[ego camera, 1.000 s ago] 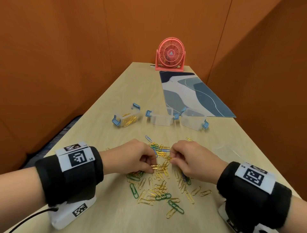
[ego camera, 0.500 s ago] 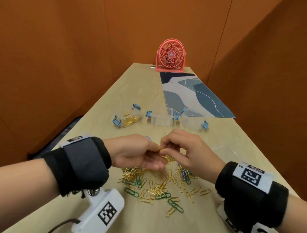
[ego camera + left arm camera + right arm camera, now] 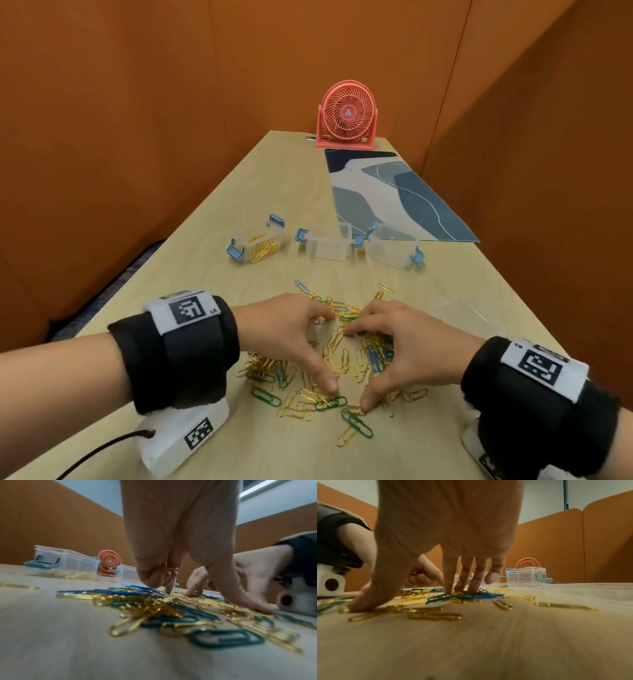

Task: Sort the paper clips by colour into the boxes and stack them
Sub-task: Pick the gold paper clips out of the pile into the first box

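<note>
Gold, green and blue paper clips (image 3: 342, 363) lie in a loose pile on the wooden table (image 3: 239, 202). My left hand (image 3: 327, 351) is down on the pile's left side. Its curled fingers (image 3: 154, 574) hold a few gold clips (image 3: 169, 568), and its index tip and thumb touch the pile. My right hand (image 3: 359, 368) rests on the right side, straight fingers (image 3: 464, 577) pressing on blue clips (image 3: 464, 596), thumb on the table. Behind stand three clear boxes with blue latches: the left box (image 3: 257, 245) holds gold clips, the middle box (image 3: 327, 245) and right box (image 3: 394, 248) look empty.
Clear lids (image 3: 462, 311) lie right of the pile. A blue-grey patterned mat (image 3: 394, 192) covers the far right of the table, and a pink fan (image 3: 346, 114) stands at the far end. Orange partition walls close in on both sides.
Half a second ago both hands were raised above the pile, meeting over a gold clip. Now both have dropped back onto the clips, thumbs spread toward me.
</note>
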Tool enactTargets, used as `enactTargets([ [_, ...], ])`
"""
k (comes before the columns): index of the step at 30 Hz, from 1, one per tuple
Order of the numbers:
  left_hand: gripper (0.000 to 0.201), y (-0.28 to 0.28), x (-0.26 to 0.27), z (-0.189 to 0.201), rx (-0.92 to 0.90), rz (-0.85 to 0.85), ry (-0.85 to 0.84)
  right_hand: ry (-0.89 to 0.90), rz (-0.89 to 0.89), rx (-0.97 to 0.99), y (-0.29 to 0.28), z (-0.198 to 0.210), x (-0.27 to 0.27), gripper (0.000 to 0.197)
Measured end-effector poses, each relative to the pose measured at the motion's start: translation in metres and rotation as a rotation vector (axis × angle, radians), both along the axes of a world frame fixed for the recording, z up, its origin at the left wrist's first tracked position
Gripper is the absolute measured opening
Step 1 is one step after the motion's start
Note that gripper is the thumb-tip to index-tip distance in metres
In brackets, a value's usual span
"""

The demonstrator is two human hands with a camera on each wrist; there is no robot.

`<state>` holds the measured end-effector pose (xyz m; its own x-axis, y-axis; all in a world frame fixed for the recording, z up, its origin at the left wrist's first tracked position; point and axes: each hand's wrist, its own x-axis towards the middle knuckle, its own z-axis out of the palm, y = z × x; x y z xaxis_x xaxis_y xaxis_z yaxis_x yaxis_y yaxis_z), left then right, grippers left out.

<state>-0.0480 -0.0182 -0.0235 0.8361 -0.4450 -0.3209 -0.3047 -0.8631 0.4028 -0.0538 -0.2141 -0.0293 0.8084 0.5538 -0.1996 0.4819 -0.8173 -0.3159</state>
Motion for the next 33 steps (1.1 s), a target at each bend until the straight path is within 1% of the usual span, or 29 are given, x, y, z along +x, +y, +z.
enactTargets([
  [1,0.098,-0.001,0.0,-0.002,0.022,-0.04,-0.03,-0.004,-0.002,-0.006,0.0,0.0,0.0,0.084],
  [2,0.097,-0.001,0.0,-0.003,0.021,-0.059,-0.057,-0.008,-0.01,0.003,0.0,0.0,0.001,0.08],
  [3,0.09,-0.001,-0.001,-0.004,0.006,-0.061,-0.081,-0.011,-0.021,0.02,0.0,0.001,0.002,0.073],
  [7,0.044,-0.002,-0.002,-0.006,-0.083,-0.061,-0.158,-0.011,-0.065,0.083,0.002,0.001,0.005,0.035],
  [10,0.027,-0.003,-0.004,-0.01,-0.078,-0.07,-0.154,-0.021,-0.045,0.094,0.004,0.0,0.005,0.014],
  [12,0.019,-0.003,-0.004,-0.011,-0.053,-0.079,-0.108,-0.029,-0.038,0.093,0.004,0.0,0.004,0.007],
  [15,0.01,-0.002,-0.001,-0.007,-0.054,-0.059,-0.018,-0.067,-0.038,0.067,0.003,-0.001,0.005,0.01],
  [17,0.013,0.004,0.003,-0.003,-0.12,0.031,0.052,-0.127,-0.056,0.039,0.0,-0.003,0.006,0.015],
  [18,0.016,0.007,0.005,-0.001,-0.196,0.106,0.12,-0.162,-0.07,0.036,-0.001,-0.004,0.006,0.018],
  [19,0.019,0.01,0.006,0.002,-0.316,0.202,0.224,-0.198,-0.081,0.042,-0.002,-0.004,0.007,0.018],
  [21,0.021,0.014,0.006,0.007,-0.633,0.388,0.463,-0.233,-0.065,0.074,-0.002,-0.004,0.008,0.016],
  [22,0.021,0.016,0.007,0.009,-0.764,0.452,0.558,-0.213,-0.035,0.089,0.0,-0.003,0.007,0.023],
  [23,0.022,0.018,0.007,0.009,-0.85,0.49,0.633,-0.173,0.006,0.094,0.001,-0.003,0.006,0.035],
  [25,0.021,0.021,0.007,0.011,-0.939,0.497,0.731,-0.091,0.091,0.066,0.005,-0.003,0.004,0.057],
  [26,0.02,0.022,0.007,0.011,-0.95,0.493,0.74,-0.064,0.126,0.045,0.006,-0.003,0.003,0.063],
  [27,0.02,0.023,0.007,0.01,-0.934,0.489,0.728,-0.05,0.155,0.026,0.007,-0.004,0.002,0.065],
  [28,0.02,0.023,0.006,0.01,-0.882,0.47,0.685,-0.044,0.172,0.013,0.008,-0.004,0.002,0.062],
  [29,0.017,0.023,0.005,0.009,-0.778,0.426,0.597,-0.042,0.176,0.014,0.008,-0.002,0.002,0.057],
  [30,0.009,0.022,0.003,0.008,-0.632,0.362,0.481,-0.04,0.167,0.026,0.009,-0.001,0.003,0.051],
  [31,0.009,0.022,0.001,0.007,-0.472,0.283,0.364,-0.034,0.153,0.043,0.01,0.0,0.003,0.045],
  [33,0.039,0.022,0.0,0.002,-0.212,0.119,0.172,-0.013,0.121,0.074,0.011,0.0,0.003,0.035],
])
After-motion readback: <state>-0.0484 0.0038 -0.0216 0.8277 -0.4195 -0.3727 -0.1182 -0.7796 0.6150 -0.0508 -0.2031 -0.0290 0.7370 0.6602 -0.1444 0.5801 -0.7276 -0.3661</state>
